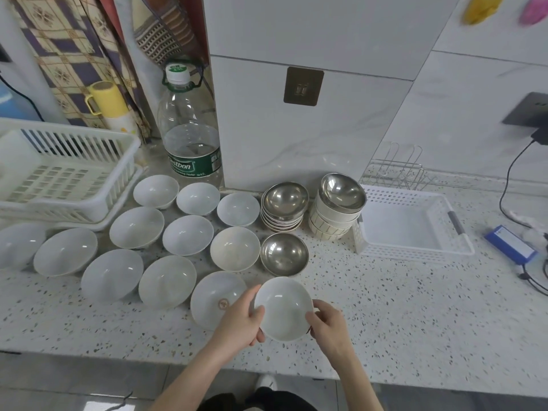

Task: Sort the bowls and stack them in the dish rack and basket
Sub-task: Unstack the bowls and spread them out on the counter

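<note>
We see the left hand (241, 317) and right hand (327, 324) pinching a white bowl (283, 308) between them, above the worktop (400, 307).

Light: bright, even and cool, coming from overhead.
Shadows: soft and short under the white bowls (188, 235) on the desk (385, 307).
Glare: small highlights in the steel bowls (284, 254) — and on the water bottle (189, 126).
Distortion: wide-angle bending at the edges — wall tiles lean.
Blur: corners soft, centre sharp.
</note>
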Action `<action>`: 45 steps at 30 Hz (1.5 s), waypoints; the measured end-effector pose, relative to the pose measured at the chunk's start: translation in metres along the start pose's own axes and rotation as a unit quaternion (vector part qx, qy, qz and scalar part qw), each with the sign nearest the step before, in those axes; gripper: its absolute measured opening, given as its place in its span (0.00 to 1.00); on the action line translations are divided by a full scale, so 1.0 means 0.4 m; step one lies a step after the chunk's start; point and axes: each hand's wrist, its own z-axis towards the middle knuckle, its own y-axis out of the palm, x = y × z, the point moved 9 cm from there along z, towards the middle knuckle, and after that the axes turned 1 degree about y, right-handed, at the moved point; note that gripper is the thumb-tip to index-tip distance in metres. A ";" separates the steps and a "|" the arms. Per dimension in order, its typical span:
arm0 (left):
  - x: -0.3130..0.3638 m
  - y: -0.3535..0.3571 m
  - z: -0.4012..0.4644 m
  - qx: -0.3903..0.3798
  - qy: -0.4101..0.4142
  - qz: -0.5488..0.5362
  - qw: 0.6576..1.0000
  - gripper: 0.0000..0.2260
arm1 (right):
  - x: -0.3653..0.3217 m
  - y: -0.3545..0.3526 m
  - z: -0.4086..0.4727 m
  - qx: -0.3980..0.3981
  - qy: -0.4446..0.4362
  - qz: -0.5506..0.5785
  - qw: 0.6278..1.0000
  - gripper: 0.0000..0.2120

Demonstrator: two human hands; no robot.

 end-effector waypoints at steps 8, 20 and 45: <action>0.020 0.031 -0.007 -0.076 0.030 0.152 0.985 0.44 | 0.015 0.006 0.012 -0.015 -0.002 -0.045 0.999 0.12; 0.002 0.021 0.022 -0.073 -0.017 0.277 0.958 0.52 | 0.006 0.024 0.030 -0.028 0.002 -0.066 0.997 0.12; 0.070 -0.066 0.089 0.044 -0.032 0.170 0.984 0.31 | -0.042 -0.051 0.094 -0.036 0.011 -0.090 0.995 0.03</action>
